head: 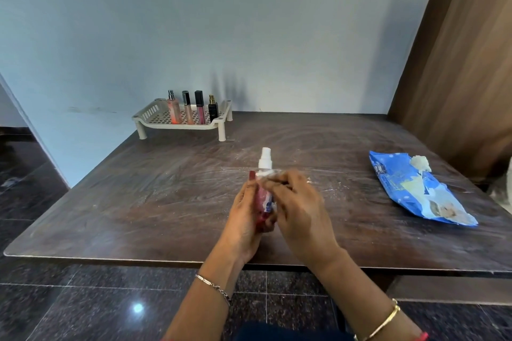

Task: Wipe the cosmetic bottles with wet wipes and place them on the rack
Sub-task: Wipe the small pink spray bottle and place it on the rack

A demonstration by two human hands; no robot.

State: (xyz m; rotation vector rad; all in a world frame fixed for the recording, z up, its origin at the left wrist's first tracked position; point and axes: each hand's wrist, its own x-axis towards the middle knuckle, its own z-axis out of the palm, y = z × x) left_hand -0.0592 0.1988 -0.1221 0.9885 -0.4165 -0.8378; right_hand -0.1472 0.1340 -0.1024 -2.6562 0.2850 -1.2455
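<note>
Over the middle of the dark wooden table (pixel 138 216), my left hand (pixel 245 216) grips a pink spray bottle (pixel 264 196) with a white pump top, held upright. My right hand (pixel 296 207) presses a wet wipe (pixel 273 174) against the bottle's shoulder, its fingers curled round the wipe; most of the wipe is hidden and blurred. At the back of the table stands a beige plastic rack (pixel 155 119). Several cosmetic bottles (pixel 191 108) stand in a row on it.
A blue pack of wet wipes (pixel 415 191) lies at the right of the table, with a wipe sticking out of its opening. A brown wooden panel (pixel 457 63) rises at the right. The table's front edge is just below my wrists.
</note>
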